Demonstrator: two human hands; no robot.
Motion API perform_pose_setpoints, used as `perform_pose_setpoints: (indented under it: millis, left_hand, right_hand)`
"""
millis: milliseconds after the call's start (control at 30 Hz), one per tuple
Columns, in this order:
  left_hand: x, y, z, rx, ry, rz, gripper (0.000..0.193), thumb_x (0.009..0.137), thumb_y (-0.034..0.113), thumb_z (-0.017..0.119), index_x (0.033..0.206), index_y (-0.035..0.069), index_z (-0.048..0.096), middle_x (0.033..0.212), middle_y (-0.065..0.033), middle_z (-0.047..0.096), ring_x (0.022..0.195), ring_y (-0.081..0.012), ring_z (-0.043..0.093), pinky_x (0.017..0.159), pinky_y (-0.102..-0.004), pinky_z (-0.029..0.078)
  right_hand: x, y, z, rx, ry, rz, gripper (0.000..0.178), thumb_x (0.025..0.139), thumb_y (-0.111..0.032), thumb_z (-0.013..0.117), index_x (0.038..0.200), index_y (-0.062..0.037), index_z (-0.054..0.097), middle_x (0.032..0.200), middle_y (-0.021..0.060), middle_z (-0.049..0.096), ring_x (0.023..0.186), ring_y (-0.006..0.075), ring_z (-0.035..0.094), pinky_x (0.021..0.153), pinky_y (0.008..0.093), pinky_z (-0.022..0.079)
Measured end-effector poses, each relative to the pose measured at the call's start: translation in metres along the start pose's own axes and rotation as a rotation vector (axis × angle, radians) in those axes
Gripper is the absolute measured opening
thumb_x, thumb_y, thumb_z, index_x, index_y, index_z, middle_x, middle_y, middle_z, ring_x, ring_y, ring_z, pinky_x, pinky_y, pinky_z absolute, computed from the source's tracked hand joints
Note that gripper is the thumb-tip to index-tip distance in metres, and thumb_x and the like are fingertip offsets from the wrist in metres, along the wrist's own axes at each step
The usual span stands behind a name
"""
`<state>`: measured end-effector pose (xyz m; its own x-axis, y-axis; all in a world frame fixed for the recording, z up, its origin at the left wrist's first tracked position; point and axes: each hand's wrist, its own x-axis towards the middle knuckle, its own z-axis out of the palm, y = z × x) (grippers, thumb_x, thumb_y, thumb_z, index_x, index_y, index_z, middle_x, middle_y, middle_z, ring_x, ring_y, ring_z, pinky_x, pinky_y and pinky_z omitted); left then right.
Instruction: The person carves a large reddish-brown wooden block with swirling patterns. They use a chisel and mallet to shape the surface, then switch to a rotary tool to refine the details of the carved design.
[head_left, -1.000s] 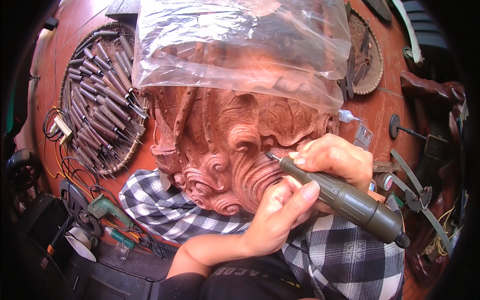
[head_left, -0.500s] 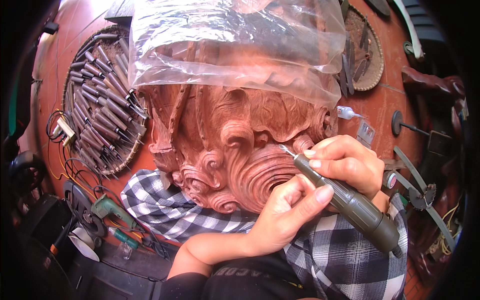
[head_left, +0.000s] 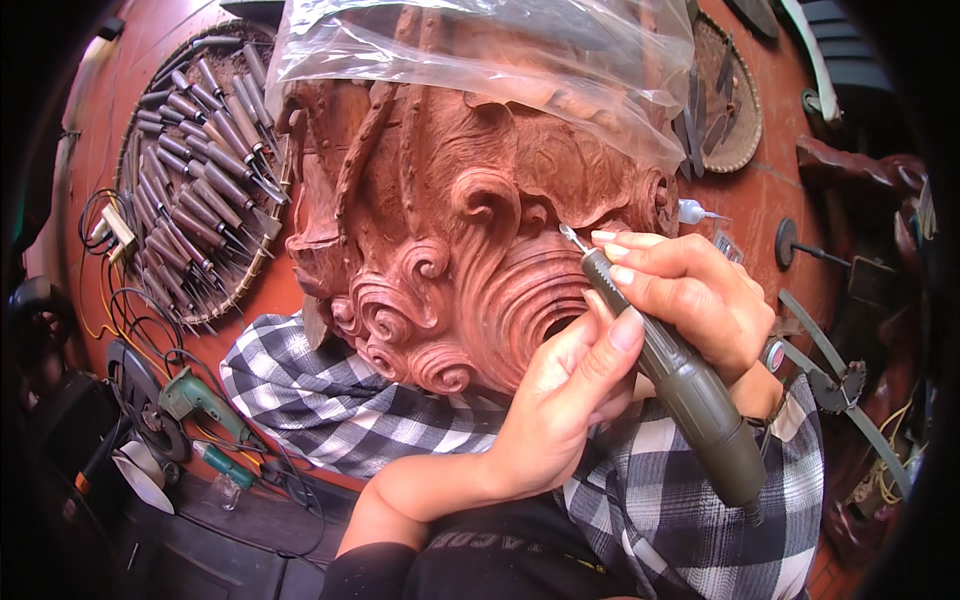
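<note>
A dark green handheld rotary carving tool [head_left: 705,425] slants across the front of a reddish wood carving [head_left: 475,240] with swirling, cloud-like scrolls. My right hand [head_left: 690,295] is closed around its narrow front end, fingertips near the collar. My left hand [head_left: 560,395] is closed at the tool's near side, its thumb lying along the grip; its other fingers are partly hidden. The metal bit [head_left: 571,235] points at the carving just above the large ribbed scroll; whether it touches the wood I cannot tell. Clear plastic sheeting [head_left: 480,50] covers the carving's far part.
At left, a round woven tray [head_left: 235,300] holds many wooden-handled chisels [head_left: 200,180]. Below it lie cables and a green power tool [head_left: 200,400]. A second woven tray [head_left: 745,140] sits at far right, near a small bottle [head_left: 692,211]. Checked cloth [head_left: 300,380] lies under the carving.
The view has shifted, showing more of the carving below the plastic. The rotary tool stands a little steeper, its rear end swung left. Both hands keep their hold.
</note>
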<state>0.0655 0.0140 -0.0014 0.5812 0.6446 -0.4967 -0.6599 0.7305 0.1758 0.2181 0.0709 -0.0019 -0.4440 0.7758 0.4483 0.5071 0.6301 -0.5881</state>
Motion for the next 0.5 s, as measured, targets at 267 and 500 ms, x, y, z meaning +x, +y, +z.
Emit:
perform_pose_setpoints:
  millis: [267,500]
  left_hand:
    - [0.0003,0.0087,0.0006,0.031,0.004,0.032,0.037,0.109,0.040,0.043,0.119,0.006,0.055,0.085,0.0073,0.047,0.062,0.0017,0.032,0.053,-0.0157,0.028]
    - [0.0002,0.0071,-0.0029,0.000,-0.014,-0.011,0.038,0.109,0.040,0.044,0.123,0.007,0.054,0.091,0.0057,0.053,0.064,0.0021,0.035,0.053,-0.0155,0.029]
  right_hand:
    - [0.0054,-0.0001,0.0038,0.003,-0.015,0.007,0.031,0.069,-0.014,0.080,0.094,0.0008,0.069,0.085,0.0148,0.070,0.073,0.0254,0.073,0.057,0.0297,0.058]
    - [0.0083,-0.0062,-0.0016,-0.018,-0.055,0.012,0.049,0.062,-0.033,0.085,0.094,-0.0001,0.067,0.086,0.0141,0.068,0.073,0.0260,0.072,0.059,0.0308,0.057]
